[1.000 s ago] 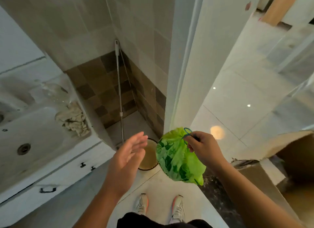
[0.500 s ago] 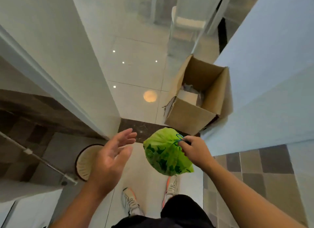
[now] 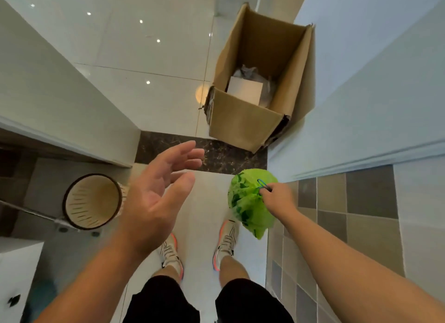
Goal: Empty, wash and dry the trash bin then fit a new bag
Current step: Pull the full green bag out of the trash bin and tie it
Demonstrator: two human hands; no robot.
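Observation:
A tied green trash bag [image 3: 249, 203] with a dark leaf print hangs from my right hand [image 3: 277, 197], which pinches its blue drawstring at the top. The bag dangles above my right shoe. My left hand [image 3: 156, 200] is raised in front of me, palm up with fingers spread, holding nothing. The round beige slotted trash bin [image 3: 92, 201] stands on the grey floor at the left, with no bag inside it.
An open cardboard box [image 3: 243, 127] with white paper and a grey bag inside stands past the dark marble threshold [image 3: 168, 149]. A white door frame [image 3: 72, 120] is on the left, a pale wall [image 3: 361, 106] on the right. A metal mop handle [image 3: 29, 210] lies beside the bin.
The view has turned from the sink and shower corner toward the doorway and the box. The bag has swung to the right and my left hand has risen closer to the camera.

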